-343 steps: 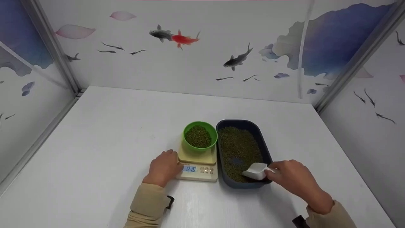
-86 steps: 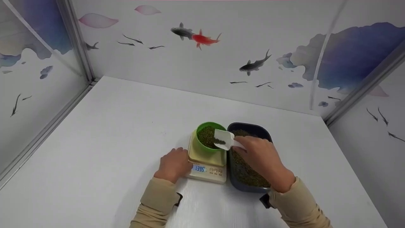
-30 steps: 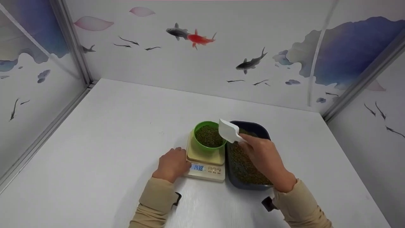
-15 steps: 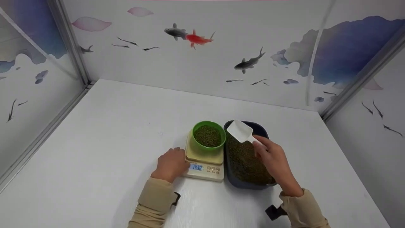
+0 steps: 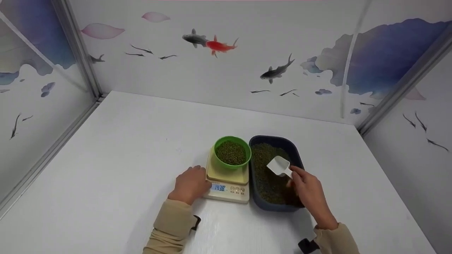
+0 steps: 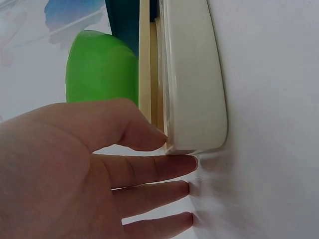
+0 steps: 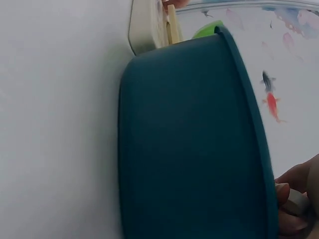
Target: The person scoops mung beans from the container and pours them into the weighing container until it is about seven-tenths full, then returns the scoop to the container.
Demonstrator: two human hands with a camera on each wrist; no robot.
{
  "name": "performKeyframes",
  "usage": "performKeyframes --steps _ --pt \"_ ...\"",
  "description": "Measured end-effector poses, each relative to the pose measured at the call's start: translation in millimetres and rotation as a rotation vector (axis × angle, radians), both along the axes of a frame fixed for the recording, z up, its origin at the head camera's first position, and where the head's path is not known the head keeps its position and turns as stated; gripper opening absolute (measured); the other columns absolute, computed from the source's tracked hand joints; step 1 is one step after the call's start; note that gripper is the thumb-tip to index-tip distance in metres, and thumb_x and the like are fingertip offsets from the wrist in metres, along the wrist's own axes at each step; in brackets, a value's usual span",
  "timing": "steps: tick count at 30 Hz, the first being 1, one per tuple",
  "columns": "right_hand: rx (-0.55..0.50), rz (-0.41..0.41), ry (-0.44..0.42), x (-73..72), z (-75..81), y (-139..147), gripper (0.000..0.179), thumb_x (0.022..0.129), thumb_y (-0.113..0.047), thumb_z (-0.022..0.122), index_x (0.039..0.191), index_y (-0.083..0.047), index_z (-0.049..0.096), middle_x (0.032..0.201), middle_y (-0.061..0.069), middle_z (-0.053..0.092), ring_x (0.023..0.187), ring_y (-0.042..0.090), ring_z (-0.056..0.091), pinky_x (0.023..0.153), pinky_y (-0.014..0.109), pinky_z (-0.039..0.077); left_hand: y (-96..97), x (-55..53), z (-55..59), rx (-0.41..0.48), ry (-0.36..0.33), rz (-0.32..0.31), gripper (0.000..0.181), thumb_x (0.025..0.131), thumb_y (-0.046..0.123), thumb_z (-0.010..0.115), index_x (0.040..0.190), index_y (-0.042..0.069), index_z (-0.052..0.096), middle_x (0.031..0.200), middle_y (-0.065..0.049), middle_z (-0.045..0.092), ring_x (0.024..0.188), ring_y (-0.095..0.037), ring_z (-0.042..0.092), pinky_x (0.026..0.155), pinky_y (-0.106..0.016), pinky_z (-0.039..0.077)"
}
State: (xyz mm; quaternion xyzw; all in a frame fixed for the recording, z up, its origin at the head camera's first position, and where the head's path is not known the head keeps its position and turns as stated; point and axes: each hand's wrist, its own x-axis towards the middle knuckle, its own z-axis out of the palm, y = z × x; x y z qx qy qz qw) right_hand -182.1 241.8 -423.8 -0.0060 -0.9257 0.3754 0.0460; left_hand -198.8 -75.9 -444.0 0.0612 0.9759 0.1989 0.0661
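Note:
My left hand [image 5: 190,185] holds the left edge of a cream kitchen scale [image 5: 227,177]. In the left wrist view its thumb touches the scale's upper edge and the index finger lies against the side. The display [image 5: 218,187] reads about 143.8. A green bowl [image 5: 231,139] stands on the scale, with small greenish-brown pellets [image 5: 230,153] inside. My right hand [image 5: 310,188] grips the handle of a white scoop [image 5: 279,165], which looks empty, above a dark blue tub [image 5: 273,208]. More pellets [image 5: 263,158] cover most of the tub's bottom.
The scale and tub stand side by side on a white table [image 5: 141,141]. Printed panels [image 5: 219,77] with fish enclose its back and sides, joined by metal posts [image 5: 76,49].
My right hand has moved the scoop from above the green bowl back over the tub and lower. Earlier the reading rose from about 121.6 to 143.8. My left hand stays at the scale.

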Motion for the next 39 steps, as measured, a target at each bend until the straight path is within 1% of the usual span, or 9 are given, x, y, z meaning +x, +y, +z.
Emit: performKeyframes --steps 6,10,14,21,24,29,32,36,39 --pt "0.301 0.029 0.052 6.9 -5.8 -11.0 0.033 0.093 -0.026 0.044 0.114 -0.004 0.057 0.057 -0.004 0.051 0.046 0.012 0.042 0.052 0.030 0.035 -2.6 -0.9 -1.0 0.007 0.004 -0.011 0.028 0.079 0.020 0.057 0.100 0.000 0.061 0.091 -0.008 0.056 0.088 -0.027 0.054 0.074 -0.044 0.044" --pt "0.422 0.059 0.025 10.0 -8.0 -18.3 0.022 0.087 -0.030 0.056 0.084 -0.010 0.062 0.051 -0.005 0.046 0.043 0.011 0.041 0.047 0.029 0.033 -3.3 -1.2 -1.8 -0.002 0.008 -0.017 0.027 0.079 0.019 0.058 0.097 0.000 0.061 0.089 -0.008 0.055 0.087 -0.027 0.054 0.072 -0.043 0.045" --pt "0.505 0.080 -0.042 10.9 -8.9 -22.8 0.030 0.082 -0.037 0.061 0.063 -0.016 0.052 0.048 -0.002 0.044 0.041 0.013 0.040 0.042 0.029 0.030 -2.3 -2.6 -3.5 -0.004 0.008 -0.025 0.028 0.079 0.021 0.059 0.098 0.000 0.060 0.091 -0.008 0.056 0.089 -0.028 0.054 0.072 -0.044 0.045" --pt "0.537 0.097 -0.051 12.6 -10.7 -25.8 0.036 0.083 -0.040 0.059 0.054 -0.020 0.053 0.045 -0.005 0.044 0.040 0.013 0.040 0.042 0.029 0.030 -2.5 -3.6 -7.1 -0.001 -0.001 -0.025 0.030 0.078 0.022 0.060 0.098 0.000 0.060 0.089 -0.008 0.055 0.087 -0.028 0.054 0.073 -0.044 0.044" --pt "0.520 0.107 -0.018 13.9 -9.1 -23.3 0.031 0.085 -0.038 0.057 0.059 -0.021 0.058 0.046 -0.007 0.046 0.041 0.011 0.041 0.045 0.029 0.033 -1.9 -4.8 -6.9 -0.001 -0.015 -0.030 0.030 0.077 0.022 0.060 0.097 0.000 0.060 0.087 -0.008 0.053 0.082 -0.026 0.052 0.072 -0.043 0.044" --pt "0.500 0.056 0.179 18.8 0.8 -5.6 0.019 0.085 -0.031 0.059 0.089 -0.015 0.068 0.071 -0.004 0.060 0.057 0.010 0.053 0.055 0.033 0.043 0.0 -9.6 -5.0 0.009 -0.018 -0.053 0.027 0.078 0.021 0.059 0.095 0.000 0.060 0.086 -0.007 0.053 0.081 -0.025 0.052 0.072 -0.043 0.044" --pt "0.498 0.000 0.284 22.6 4.4 11.6 0.030 0.084 -0.028 0.061 0.107 -0.009 0.064 0.095 0.006 0.064 0.080 0.020 0.060 0.068 0.040 0.047 -3.7 -10.9 -4.5 0.023 -0.019 -0.073 0.024 0.079 0.020 0.059 0.092 0.001 0.061 0.083 -0.006 0.053 0.077 -0.024 0.052 0.070 -0.043 0.044" --pt "0.529 -0.014 0.345 21.0 -0.9 29.9 0.042 0.085 -0.026 0.060 0.120 -0.003 0.054 0.118 0.017 0.055 0.106 0.032 0.052 0.082 0.049 0.041 -19.3 -10.7 -4.0 0.039 -0.033 -0.059 0.014 0.080 0.018 0.058 0.081 0.004 0.058 0.077 -0.006 0.051 0.069 -0.023 0.049 0.062 -0.040 0.042" --pt "0.607 -0.006 0.368 14.6 -9.4 39.0 0.046 0.085 -0.026 0.059 0.123 -0.001 0.052 0.125 0.020 0.049 0.112 0.035 0.047 0.085 0.050 0.039 -34.0 -9.1 -2.7 0.016 0.014 -0.025 0.022 0.084 0.019 0.053 0.093 0.001 0.059 0.096 -0.014 0.057 0.088 -0.030 0.054 0.072 -0.046 0.043"
